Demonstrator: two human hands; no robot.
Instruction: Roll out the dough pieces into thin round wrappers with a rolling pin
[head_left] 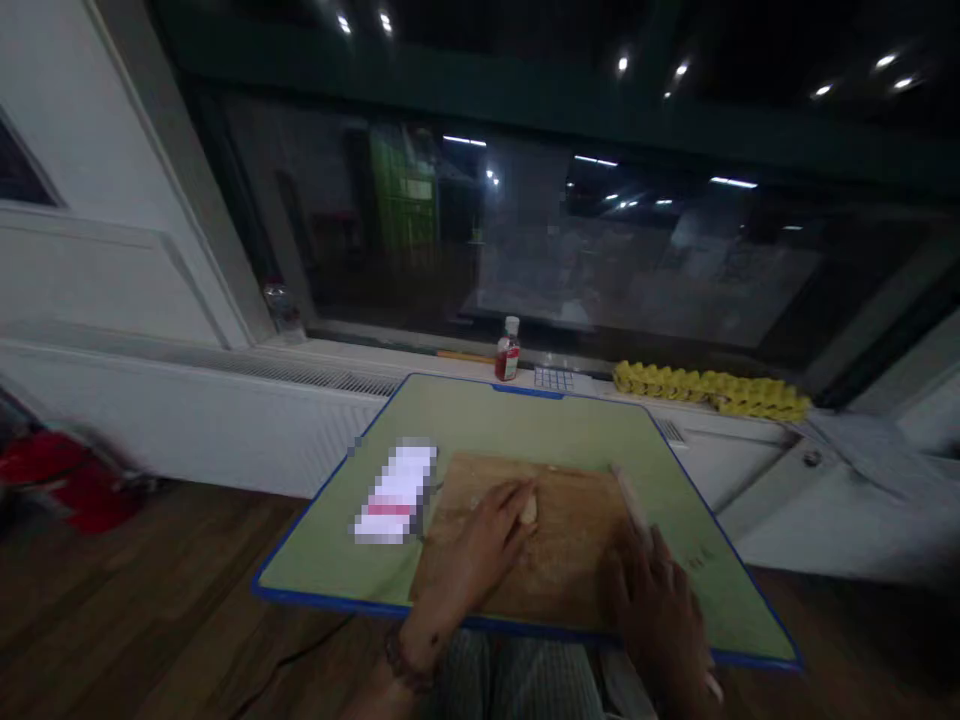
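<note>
We find a bottle (508,352) upright on the sill (349,353), a bumpy yellow object (709,390) to its right, and a red object (75,485) on the floor (187,560) at far left.

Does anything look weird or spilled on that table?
Yes, the bright white rectangle left of the wooden board looks weird: it's all chunky squares with jagged edges, unlike things around it. I can't see any clear spill.

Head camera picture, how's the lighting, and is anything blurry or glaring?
Head view: dim overall, with bright light spots in the dark window; head view: the right hand looks darker than the left hand, its edges soft; head view: a bright phone-like shape is broken into coarse blocks, so its details can't be read.
</note>
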